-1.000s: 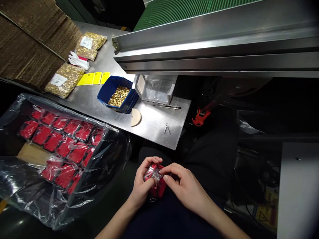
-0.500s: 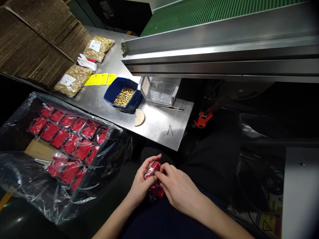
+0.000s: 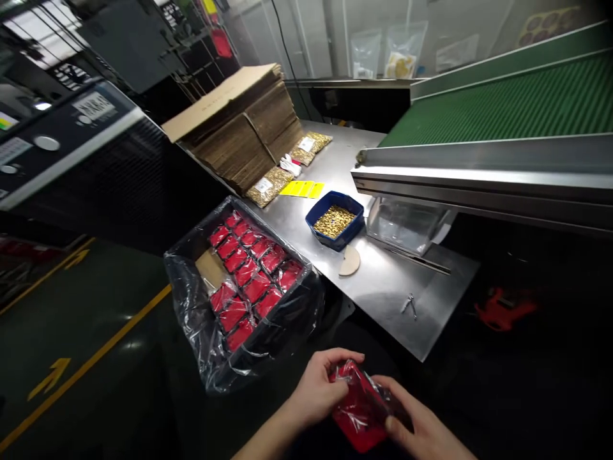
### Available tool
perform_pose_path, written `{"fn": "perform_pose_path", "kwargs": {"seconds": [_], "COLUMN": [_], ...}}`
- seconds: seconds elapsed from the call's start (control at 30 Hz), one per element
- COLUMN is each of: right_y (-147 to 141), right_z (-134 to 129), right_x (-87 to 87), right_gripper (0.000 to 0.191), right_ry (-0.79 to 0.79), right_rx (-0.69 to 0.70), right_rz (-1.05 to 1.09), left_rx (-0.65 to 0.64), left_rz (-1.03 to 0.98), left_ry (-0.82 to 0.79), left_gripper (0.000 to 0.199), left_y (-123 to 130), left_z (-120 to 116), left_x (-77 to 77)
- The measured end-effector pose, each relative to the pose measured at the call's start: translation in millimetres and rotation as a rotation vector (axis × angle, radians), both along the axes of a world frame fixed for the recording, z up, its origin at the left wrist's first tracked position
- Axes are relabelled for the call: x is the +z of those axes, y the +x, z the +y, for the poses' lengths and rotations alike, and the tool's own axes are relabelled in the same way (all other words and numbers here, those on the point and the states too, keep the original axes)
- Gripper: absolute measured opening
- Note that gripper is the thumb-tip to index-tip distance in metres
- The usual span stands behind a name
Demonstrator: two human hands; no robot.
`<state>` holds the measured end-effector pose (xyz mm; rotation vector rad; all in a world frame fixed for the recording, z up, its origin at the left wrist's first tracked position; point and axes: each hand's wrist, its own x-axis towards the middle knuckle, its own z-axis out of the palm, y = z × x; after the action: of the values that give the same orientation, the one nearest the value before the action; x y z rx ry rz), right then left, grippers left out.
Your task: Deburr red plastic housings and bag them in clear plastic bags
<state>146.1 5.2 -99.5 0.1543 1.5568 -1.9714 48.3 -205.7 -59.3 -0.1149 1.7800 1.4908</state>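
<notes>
The setting is a factory packing station. A green conveyor belt (image 3: 502,105) with steel side rails runs above a stainless steel bench (image 3: 383,287). Flattened cartons (image 3: 244,128) are stacked at the far end of the bench. A blue bin (image 3: 335,220) holds small brass parts, and sealed bags (image 3: 268,185) of the same parts lie nearby. A lined crate (image 3: 244,287) holds rows of bagged red parts. Yellow lines (image 3: 86,367) mark the floor. A machine control panel (image 3: 62,137) stands to the left.
</notes>
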Motion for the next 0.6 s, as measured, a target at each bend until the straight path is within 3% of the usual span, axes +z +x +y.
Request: {"fn": "perform_pose_path", "kwargs": {"seconds": [0.1, 0.23, 0.37, 0.6], "right_y": [-8, -25, -39, -51], "right_z": [-13, -18, -12, -17], "right_x": [2.5, 14.7, 22.1, 37.3], "right_gripper": [0.049, 0.043, 0.048, 0.050], "right_ry": [0.060, 0.108, 0.043, -0.246], "right_rx": [-0.034, -0.134, -0.221, -0.298], "right_rz": [0.007, 0.000, -0.019, -0.133], "left_rx": [0.193, 0.368, 0.300, 0.254], "left_rz": [-0.100, -0.277, -0.309, -0.236], "left_ry": [0.075, 0.368, 0.627, 0.700], "left_gripper": [0.054, 0.059, 0.072, 0.091], "left_y": [1, -3, -9, -6], "left_z": [0, -1, -7, -2], "left_x": [-2.4, 7.2, 15.0, 3.7]}}
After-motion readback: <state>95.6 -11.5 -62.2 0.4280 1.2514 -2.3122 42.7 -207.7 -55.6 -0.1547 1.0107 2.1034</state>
